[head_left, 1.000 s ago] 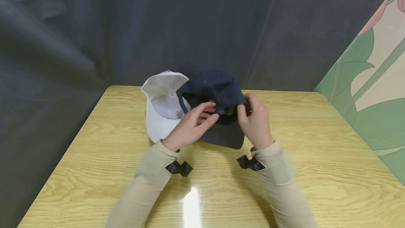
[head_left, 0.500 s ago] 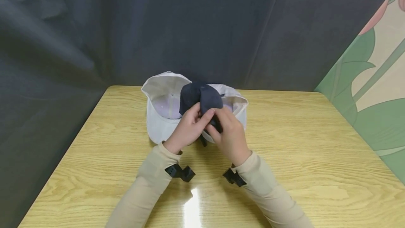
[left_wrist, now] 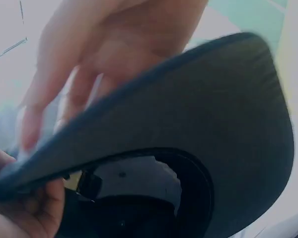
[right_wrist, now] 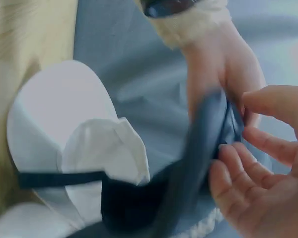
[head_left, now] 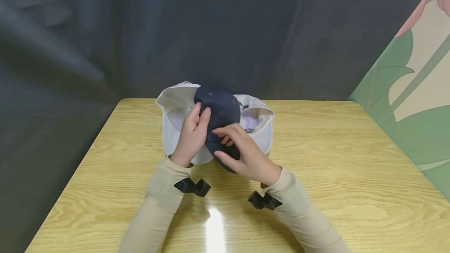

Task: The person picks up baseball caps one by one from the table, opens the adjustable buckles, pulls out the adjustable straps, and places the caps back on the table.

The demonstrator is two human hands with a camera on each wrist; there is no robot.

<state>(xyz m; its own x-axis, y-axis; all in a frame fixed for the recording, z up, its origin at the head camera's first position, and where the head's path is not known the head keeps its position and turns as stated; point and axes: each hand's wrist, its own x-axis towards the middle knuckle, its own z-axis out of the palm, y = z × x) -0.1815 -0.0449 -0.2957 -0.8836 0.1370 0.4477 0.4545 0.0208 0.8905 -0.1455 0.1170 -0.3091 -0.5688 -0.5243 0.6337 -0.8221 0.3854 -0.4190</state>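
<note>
1. The dark drape hangs along the nine-o'clock side and across twelve, behind the wood-grain table
2. The left white cap lies at nine o'clock from the navy one, its hollow showing and its brim towards six
3. The left hand reaches in at about eight o'clock and pinches the navy cap's edge – thumb and fingers closed on it with the cloth between
4. The navy cap is in the middle, in front of the inner sides of both white caps, crown towards twelve and brim towards five
5. The right hand is at between four and five o'clock, thumb and forefinger spread well apart, fingers lightly bent, gripping nothing – its fingertips are close to the navy cap, and I cannot tell if they touch
6. The right white cap lies at three o'clock, dark lettering showing inside
7. The floral wall stands farther out towards three
</note>
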